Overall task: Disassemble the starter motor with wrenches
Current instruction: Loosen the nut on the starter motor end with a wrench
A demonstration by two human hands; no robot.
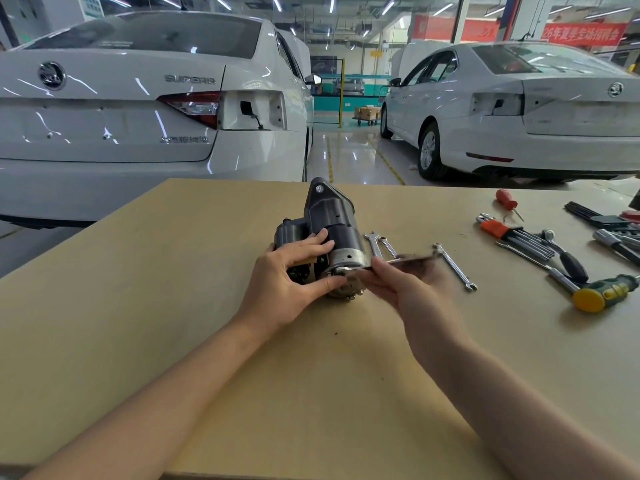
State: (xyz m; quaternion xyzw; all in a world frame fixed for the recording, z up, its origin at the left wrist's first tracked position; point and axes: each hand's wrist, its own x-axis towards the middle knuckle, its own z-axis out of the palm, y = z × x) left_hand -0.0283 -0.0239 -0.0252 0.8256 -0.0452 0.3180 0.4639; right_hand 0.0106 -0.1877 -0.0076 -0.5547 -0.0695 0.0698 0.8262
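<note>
A dark starter motor with a silver rear end cap lies on the tan table, cap end toward me. My left hand grips it from the left, fingers over the body and thumb on the end cap. My right hand holds a wrench, blurred by motion, with its head at the end cap's right edge. Two more wrenches lie just right of the motor, and another wrench lies further right.
Tools lie at the table's right: a red screwdriver, an orange-holdered hex key set, a ratchet handle, a yellow-green handled tool, and sockets. Two white cars stand beyond the far edge.
</note>
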